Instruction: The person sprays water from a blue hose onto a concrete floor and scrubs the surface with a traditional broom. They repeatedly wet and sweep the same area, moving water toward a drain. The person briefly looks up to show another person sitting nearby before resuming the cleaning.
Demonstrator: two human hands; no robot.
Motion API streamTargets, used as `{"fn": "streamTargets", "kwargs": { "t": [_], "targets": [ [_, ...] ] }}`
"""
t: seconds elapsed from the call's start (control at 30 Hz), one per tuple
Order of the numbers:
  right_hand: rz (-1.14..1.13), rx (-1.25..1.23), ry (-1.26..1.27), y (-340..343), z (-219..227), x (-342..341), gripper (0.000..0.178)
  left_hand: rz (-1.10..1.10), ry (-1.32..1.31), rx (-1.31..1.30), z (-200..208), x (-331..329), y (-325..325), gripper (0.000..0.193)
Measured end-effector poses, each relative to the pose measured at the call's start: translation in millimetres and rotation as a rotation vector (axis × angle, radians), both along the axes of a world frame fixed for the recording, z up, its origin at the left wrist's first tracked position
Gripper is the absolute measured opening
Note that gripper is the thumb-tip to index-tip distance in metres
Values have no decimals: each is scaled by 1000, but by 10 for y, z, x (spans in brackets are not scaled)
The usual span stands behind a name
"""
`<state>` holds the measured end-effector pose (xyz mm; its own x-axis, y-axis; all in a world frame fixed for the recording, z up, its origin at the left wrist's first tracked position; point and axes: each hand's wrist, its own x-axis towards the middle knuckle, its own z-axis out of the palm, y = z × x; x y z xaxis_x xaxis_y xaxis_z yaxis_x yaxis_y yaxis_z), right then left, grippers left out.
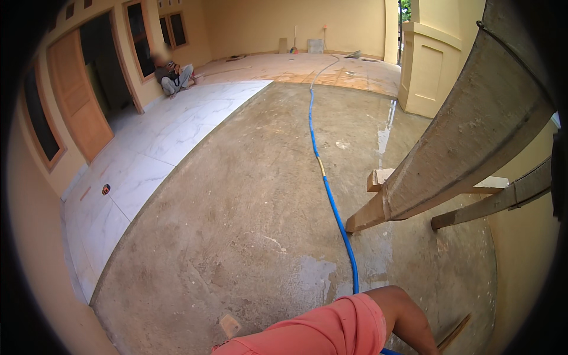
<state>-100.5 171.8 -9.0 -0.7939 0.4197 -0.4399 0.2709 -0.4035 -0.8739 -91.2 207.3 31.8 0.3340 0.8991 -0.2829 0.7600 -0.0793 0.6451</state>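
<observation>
Neither of my hands shows in the head view. At the lower edge a bent limb of mine [408, 313] comes out of salmon-coloured cloth [319, 328]. Whether it is an arm or a leg I cannot tell, and its far end is cut off by the frame. A blue hose [332, 201] runs along the rough concrete floor [231, 195] and passes behind this limb. Beside the limb, at the lower right, a strip of wood [454, 334] slants upward. A small pale scrap [230, 325] lies on the concrete to its left.
Large wooden beams [455, 130] slant down at the right, close to me. White marbled tiles [148, 157] border the concrete at left, with an orange-and-black tape measure [106, 189] on them. A person [171, 74] sits by the left wall. Wet patches [310, 277] mark the floor.
</observation>
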Motion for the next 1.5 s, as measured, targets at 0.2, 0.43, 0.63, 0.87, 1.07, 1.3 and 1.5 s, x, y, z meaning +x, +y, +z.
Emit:
{"fn": "streamTargets", "kwargs": {
  "t": [0.2, 0.43, 0.63, 0.87, 1.07, 1.3, 1.5],
  "targets": [
    [-50, -23, 6, 36, -52, 237, 32, 62, -37, 37, -153, 141, -11, 24],
    [-252, -101, 42, 418, -241, 933, 30, 163, -188, 97, -407, 169, 3, 18],
    [-402, 134, 64, 495, -198, 1753, 46, 411, -531, -83, -202, 97, -320, 14],
    [-501, 522, -375, 395, -458, 2889, 65, 161, -392, -135, -226, 532, -1, 23],
    [-890, 533, -543, 82, -683, 4026, 62, 52, -387, -61, -603, 659, 45, 24],
    [-1286, 286, -727, 315, -431, 4427, 61, 277, -351, -109, -732, 560, 168, 24],
    [-1112, 590, -599, -56, -966, 4367, 61, 431, -348, -22, -724, 352, 341, 32]
  ]
}}
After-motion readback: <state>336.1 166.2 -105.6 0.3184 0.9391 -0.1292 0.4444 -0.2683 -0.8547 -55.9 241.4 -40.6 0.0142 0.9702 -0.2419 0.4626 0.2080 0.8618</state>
